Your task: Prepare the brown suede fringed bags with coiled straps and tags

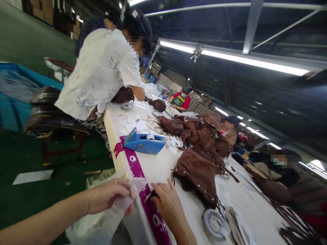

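My left hand (112,195) is closed on a thin, clear plastic bag (94,221), pinching it at the table's left edge. The rest of the bag hangs crumpled below the hand. My right hand (168,204) rests low over the purple tape strip on the tabletop. A small dark-handled metal tool (151,195) shows between its thumb and forefinger; its exact kind is hard to make out. Just to the right of that hand lies a brown leather bag (196,173) with metal rings. Farther up the table stands a blue tape dispenser (144,141).
Brown leather bags (199,132) are heaped mid-table. A grey-white roll (216,224) lies near the front, beside strips of material. A person in a white patterned shirt (102,68) leans over the table's left side. Behind are a stool (56,115) and a blue bin (12,112). Others work beyond.
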### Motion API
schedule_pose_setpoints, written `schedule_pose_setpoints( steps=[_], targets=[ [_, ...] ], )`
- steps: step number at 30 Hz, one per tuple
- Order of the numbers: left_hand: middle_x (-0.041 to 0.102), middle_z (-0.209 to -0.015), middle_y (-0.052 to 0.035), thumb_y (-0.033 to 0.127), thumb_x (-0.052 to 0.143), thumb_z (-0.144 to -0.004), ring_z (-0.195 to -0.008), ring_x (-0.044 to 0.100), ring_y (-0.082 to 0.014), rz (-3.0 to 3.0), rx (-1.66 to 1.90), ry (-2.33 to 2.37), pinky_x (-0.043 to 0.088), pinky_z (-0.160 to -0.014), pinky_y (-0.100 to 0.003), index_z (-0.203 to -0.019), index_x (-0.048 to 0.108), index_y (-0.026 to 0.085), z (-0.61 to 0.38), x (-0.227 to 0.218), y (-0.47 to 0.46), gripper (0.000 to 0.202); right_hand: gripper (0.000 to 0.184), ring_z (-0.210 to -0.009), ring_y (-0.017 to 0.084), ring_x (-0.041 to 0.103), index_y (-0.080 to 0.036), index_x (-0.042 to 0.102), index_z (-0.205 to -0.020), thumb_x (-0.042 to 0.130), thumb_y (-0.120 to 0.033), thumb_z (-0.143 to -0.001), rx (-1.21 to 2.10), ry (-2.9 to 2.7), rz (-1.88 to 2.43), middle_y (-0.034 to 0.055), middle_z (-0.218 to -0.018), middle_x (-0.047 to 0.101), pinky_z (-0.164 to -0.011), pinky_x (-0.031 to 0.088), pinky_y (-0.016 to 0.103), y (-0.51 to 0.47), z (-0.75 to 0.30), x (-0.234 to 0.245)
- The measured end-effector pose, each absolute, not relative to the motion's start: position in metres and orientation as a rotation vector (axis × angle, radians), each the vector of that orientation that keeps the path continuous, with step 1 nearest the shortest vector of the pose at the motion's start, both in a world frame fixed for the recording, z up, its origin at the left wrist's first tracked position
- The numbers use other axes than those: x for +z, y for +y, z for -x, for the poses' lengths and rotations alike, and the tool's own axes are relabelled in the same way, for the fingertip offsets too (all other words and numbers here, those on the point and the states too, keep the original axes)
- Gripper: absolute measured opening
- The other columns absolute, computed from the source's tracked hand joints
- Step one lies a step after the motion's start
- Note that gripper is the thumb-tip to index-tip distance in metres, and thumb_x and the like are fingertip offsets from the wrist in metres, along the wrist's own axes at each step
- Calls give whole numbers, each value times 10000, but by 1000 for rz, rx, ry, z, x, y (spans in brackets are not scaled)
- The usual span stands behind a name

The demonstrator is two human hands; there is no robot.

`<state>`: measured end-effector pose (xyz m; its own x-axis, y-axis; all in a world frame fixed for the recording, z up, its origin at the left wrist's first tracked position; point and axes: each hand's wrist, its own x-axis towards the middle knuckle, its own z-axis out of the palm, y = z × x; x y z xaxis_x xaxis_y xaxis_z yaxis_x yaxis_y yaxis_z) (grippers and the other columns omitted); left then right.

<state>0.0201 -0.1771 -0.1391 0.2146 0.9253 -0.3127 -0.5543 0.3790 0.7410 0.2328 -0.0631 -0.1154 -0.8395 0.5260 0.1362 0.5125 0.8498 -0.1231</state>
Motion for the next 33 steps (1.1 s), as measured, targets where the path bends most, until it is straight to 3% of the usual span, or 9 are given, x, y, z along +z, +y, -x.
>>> schedule_pose_setpoints(
  steps=[2,5,9,11,13,16,25,29,33],
  targets=[
    [709,-706,-108,243,662,-574,-611,650,-209,-533,1154,820,478,-513,-263,-706,655,124,-12,-138,-172,178,214,-866,230,666,-215,681,-956,539,-97,-848,126,-2907,889,37,-863,723,-976,409,446,-64,-224,-116],
    [709,-754,-102,243,677,-584,-632,652,-208,-526,1231,822,476,-509,-263,-688,621,124,-1,-137,-167,169,204,-838,237,658,-225,653,-1003,546,-135,-855,169,-2846,1015,27,-873,728,-773,458,344,-64,-223,-118],
    [698,-743,-75,259,646,-601,-587,613,-179,-546,1232,893,438,-497,-251,-696,621,133,6,-140,-168,160,229,-847,217,659,-262,646,-986,545,-126,-831,385,-2736,939,-7,-924,733,-765,441,316,-59,-227,-123],
    [702,-805,-63,239,626,-613,-683,625,-189,-676,1209,964,467,-595,-268,-702,655,136,3,-140,-170,139,194,-864,218,658,-260,656,-977,561,-173,-832,459,-2632,888,4,-961,732,-778,451,313,-56,-227,-125],
    [701,-981,-49,219,621,-646,-926,622,-223,-899,1206,1041,464,-819,-293,-722,694,156,-4,-136,-172,123,164,-853,222,654,-255,661,-972,574,-223,-837,504,-2550,869,15,-951,731,-769,463,311,-53,-225,-127],
    [620,-1234,-12,228,606,-737,-1206,497,-250,-1240,1202,1116,311,-1051,-312,-769,723,204,-18,-128,-173,124,127,-786,215,637,-256,654,-915,568,-212,-832,555,-2546,814,6,-867,716,-720,457,304,-51,-220,-129],
    [596,-1298,-64,329,499,-895,-1292,454,-246,-1380,1238,1313,288,-1094,-327,-922,745,221,-45,-140,-165,271,220,-720,194,630,-251,628,-939,589,-128,-760,585,-2618,536,5,-861,711,-634,459,271,-54,-219,-135],
    [639,-1229,-65,300,565,-845,-1174,546,-245,-1275,1304,1185,350,-1045,-325,-916,754,208,-34,-138,-162,222,304,-710,194,631,-252,626,-1053,579,-131,-778,529,-2680,429,14,-862,713,-619,478,273,-50,-214,-136],
    [723,-849,-77,364,676,-724,-734,641,-185,-825,1332,952,496,-741,-289,-822,745,148,-28,-140,-156,247,315,-843,215,657,-241,602,-1154,553,-176,-850,495,-2625,409,51,-979,713,-724,521,291,-40,-206,-138]
  ],
)
